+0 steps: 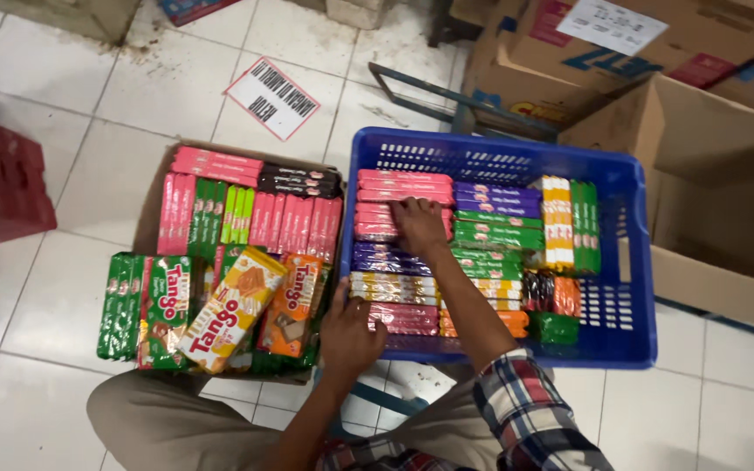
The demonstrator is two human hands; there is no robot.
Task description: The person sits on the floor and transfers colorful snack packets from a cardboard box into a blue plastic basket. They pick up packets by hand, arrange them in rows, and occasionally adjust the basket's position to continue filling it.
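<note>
You have one view only, from the camera on your head, looking steeply down at a white tiled floor (54, 183). It sits close: your knees and plaid sleeve (525, 410) fill the bottom edge, and both arms reach up into the middle of the frame. A blue plastic crate (630, 262) lies just right of centre, a flat cardboard tray (150, 218) just left. Open cardboard boxes (700, 166) crowd the upper right corner.

One blue crate (630, 262), two hands (418, 225), many packets (229, 310).
</note>
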